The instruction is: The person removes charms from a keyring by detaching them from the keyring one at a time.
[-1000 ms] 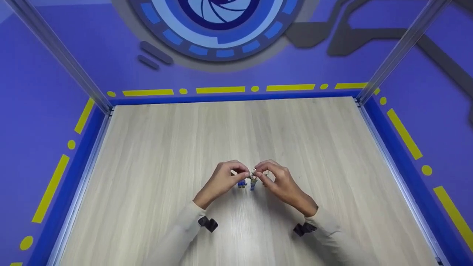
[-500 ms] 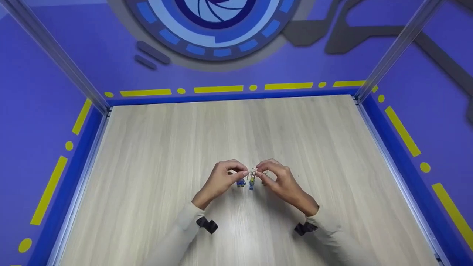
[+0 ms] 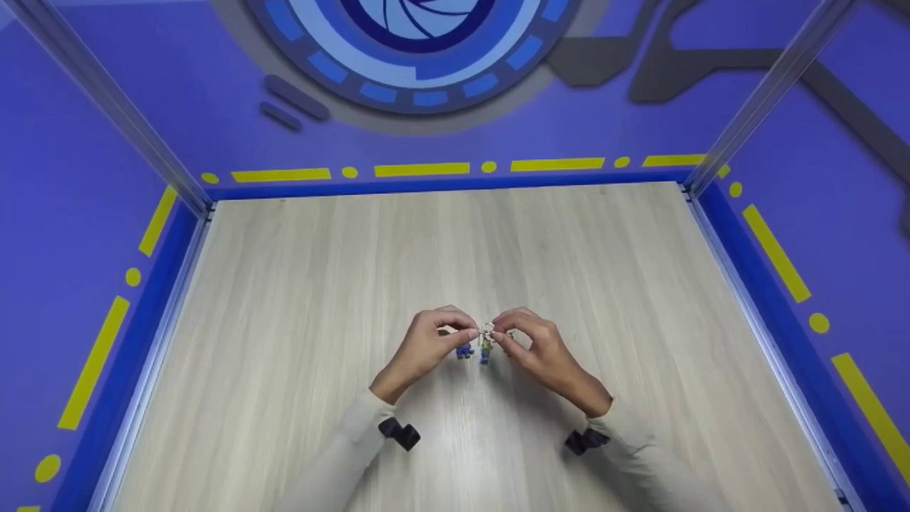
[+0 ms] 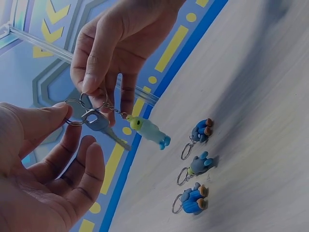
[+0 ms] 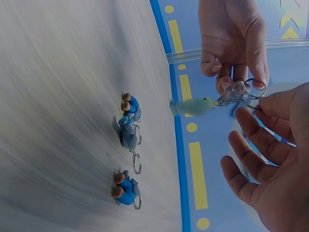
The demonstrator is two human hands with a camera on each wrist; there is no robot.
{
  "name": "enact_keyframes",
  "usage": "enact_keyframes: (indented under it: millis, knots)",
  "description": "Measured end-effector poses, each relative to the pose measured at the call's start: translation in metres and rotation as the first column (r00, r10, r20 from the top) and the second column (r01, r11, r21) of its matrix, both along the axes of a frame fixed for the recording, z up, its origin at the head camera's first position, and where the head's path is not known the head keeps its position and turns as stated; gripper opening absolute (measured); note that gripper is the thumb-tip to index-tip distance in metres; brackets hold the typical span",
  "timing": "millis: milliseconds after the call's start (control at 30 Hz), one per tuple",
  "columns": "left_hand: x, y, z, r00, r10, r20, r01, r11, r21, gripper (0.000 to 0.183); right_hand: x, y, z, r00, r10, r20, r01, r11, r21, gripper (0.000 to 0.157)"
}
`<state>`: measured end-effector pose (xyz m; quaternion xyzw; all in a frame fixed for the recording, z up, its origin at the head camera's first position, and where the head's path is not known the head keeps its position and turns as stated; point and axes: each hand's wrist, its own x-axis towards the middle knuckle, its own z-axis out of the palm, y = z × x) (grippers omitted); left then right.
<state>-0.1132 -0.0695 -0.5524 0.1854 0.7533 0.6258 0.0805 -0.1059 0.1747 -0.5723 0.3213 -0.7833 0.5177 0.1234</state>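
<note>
Both hands are raised over the table, fingertips close together. My left hand (image 3: 435,340) pinches a metal split ring with a silver key (image 4: 100,123) hanging from it. My right hand (image 3: 534,343) pinches the ring of a keychain, whose small yellow-and-light-blue figurine (image 4: 148,130) dangles from a short chain. The two rings meet or overlap between the fingertips; whether they are linked I cannot tell. In the right wrist view the hanging figurine (image 5: 193,107) looks blurred. The other fingers of each hand are loosely bent.
Three more figurine keychains lie on the wooden table (image 3: 455,249) below the hands: a blue one (image 4: 194,199), a grey-and-light-blue one (image 4: 200,163) and another blue one (image 4: 201,130). Blue-purple panels (image 3: 163,85) with yellow marks wall the table at the back and sides.
The hands stay nearly in place, still pinching the rings. The hanging figurine has turned a little, showing more yellow than a second ago. The head view has shifted slightly.
</note>
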Motion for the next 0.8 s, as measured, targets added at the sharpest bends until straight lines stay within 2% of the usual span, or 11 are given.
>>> enact_keyframes:
  millis: [167, 333, 533, 800]
  knots:
    - [0.001, -0.001, 0.000, 1.000, -0.015, 0.007, 0.015, 1.000, 0.019, 0.008, 0.003, -0.001, -0.003, 1.000, -0.001, 0.028, 0.000, 1.000, 0.020, 0.016]
    - [0.004, -0.004, -0.001, 1.000, -0.006, -0.005, 0.006, 1.000, 0.004, 0.008, 0.007, 0.004, -0.007, 1.000, -0.011, 0.006, 0.011, 0.999, 0.035, 0.018]
    - [0.008, -0.011, -0.005, 1.000, 0.023, 0.007, -0.023, 0.999, -0.025, 0.010, 0.015, 0.022, -0.008, 0.999, -0.015, 0.035, 0.013, 0.999, 0.051, 0.016]
    - [0.014, -0.022, -0.012, 0.999, 0.028, 0.032, -0.027, 0.999, -0.028, 0.007, 0.024, 0.051, -0.020, 0.997, -0.058, 0.059, 0.049, 0.987, 0.150, 0.014]
